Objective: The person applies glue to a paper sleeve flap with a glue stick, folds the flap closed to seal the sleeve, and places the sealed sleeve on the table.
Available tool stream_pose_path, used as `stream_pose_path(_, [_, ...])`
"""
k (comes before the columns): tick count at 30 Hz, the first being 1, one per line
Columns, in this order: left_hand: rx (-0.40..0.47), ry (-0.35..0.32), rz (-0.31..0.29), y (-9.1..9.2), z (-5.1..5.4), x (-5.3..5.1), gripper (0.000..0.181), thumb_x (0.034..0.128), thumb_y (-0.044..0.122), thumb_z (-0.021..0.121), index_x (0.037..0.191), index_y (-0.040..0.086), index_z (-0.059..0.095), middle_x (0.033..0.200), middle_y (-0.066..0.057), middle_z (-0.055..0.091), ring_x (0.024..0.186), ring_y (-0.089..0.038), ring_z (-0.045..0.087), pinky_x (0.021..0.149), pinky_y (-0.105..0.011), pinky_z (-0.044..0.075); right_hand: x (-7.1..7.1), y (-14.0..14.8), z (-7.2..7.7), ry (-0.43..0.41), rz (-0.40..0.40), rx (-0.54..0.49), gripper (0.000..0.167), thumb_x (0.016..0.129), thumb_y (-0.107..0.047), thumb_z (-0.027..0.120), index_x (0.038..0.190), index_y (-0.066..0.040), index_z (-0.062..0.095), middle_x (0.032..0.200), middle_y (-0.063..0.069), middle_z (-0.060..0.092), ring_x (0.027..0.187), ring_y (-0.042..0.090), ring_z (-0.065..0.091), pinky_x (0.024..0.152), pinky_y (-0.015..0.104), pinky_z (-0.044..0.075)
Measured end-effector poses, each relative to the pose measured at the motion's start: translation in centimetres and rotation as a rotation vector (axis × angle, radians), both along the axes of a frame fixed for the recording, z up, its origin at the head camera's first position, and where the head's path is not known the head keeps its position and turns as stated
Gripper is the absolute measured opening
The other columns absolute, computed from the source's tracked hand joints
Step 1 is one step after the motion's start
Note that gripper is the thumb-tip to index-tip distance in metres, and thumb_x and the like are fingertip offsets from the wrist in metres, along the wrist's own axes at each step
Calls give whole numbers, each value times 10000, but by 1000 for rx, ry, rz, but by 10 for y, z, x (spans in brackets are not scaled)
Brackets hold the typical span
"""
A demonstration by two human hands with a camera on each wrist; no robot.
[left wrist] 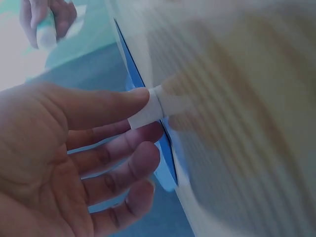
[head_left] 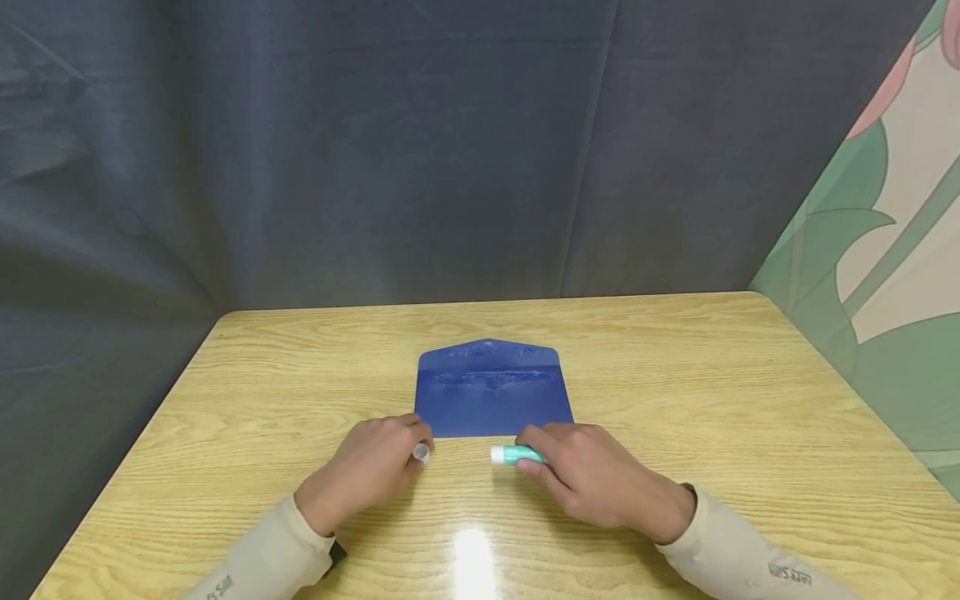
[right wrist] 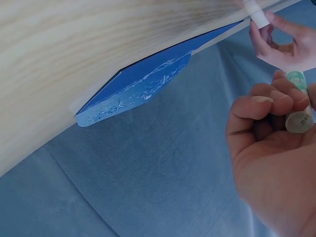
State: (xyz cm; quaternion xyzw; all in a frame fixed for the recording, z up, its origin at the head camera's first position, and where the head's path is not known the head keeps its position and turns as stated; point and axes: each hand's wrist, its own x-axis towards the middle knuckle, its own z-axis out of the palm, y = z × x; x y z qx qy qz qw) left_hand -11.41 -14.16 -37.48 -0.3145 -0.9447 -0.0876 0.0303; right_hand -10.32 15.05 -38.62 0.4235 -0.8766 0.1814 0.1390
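At a wood-grained desk [head_left: 225, 433], a person's left hand [head_left: 378, 461] pinches a white cap [head_left: 422, 453] while the right hand [head_left: 600, 475] grips a teal glue stick [head_left: 517, 455], its white end facing the cap but apart from it. Just beyond them lies a blue envelope [head_left: 495, 410], flap [head_left: 453, 360] open on the far side, its shiny streaks suggesting the gluing is largely done. Recapping would call for lining up cap and stick, though whether the glue is wound down is hard to tell.
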Motion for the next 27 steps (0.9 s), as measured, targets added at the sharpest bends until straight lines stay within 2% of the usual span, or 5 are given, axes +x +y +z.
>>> stream_pose_path(4, [-5, -13, 68, -10, -1, -9, 150, 854, 79, 763, 794, 176, 667, 778, 78, 596, 633, -78, 528, 544, -236, 427, 0, 0, -1, 8, -3, 5, 89, 1006, -292, 584, 988, -208, 562, 711, -176, 421, 624, -31, 378, 581, 145, 381])
stream_pose_path(7, [-7, -27, 137, -17, -1, -16, 153, 863, 72, 750, 786, 176, 668, 763, 74, 575, 613, -67, 470, 543, -248, 410, 1, 0, -1, 12, -7, 9, 93, 1003, -296, 589, 993, -208, 563, 710, -176, 420, 625, -30, 377, 579, 148, 384])
stream_pose_path(11, [-14, -29, 204, -28, 1, -25, 102, 869, 69, 743, 835, 155, 701, 812, 44, 629, 647, -82, 526, 563, -283, 449, 1, 0, 0, -2, -5, 6, 89, 1012, -295, 575, 993, -210, 554, 710, -172, 415, 623, -27, 372, 578, 146, 374])
stream_pose_path(19, [-22, -54, 273, -41, 3, -44, 92, 868, 62, 725, 838, 146, 703, 834, 9, 654, 697, -137, 582, 576, -330, 468, 2, -2, -1, 1, 2, 11, 92, 1019, -304, 562, 988, -218, 558, 719, -176, 432, 626, -30, 383, 588, 146, 389])
stream_pose_path(27, [-27, -85, 316, -46, 3, -57, 45, 876, 75, 705, 869, 118, 713, 864, -24, 675, 685, -160, 581, 591, -370, 500, 3, -2, -2, 20, 10, 15, 100, 1017, -308, 566, 976, -216, 564, 717, -174, 424, 625, -28, 379, 590, 145, 385])
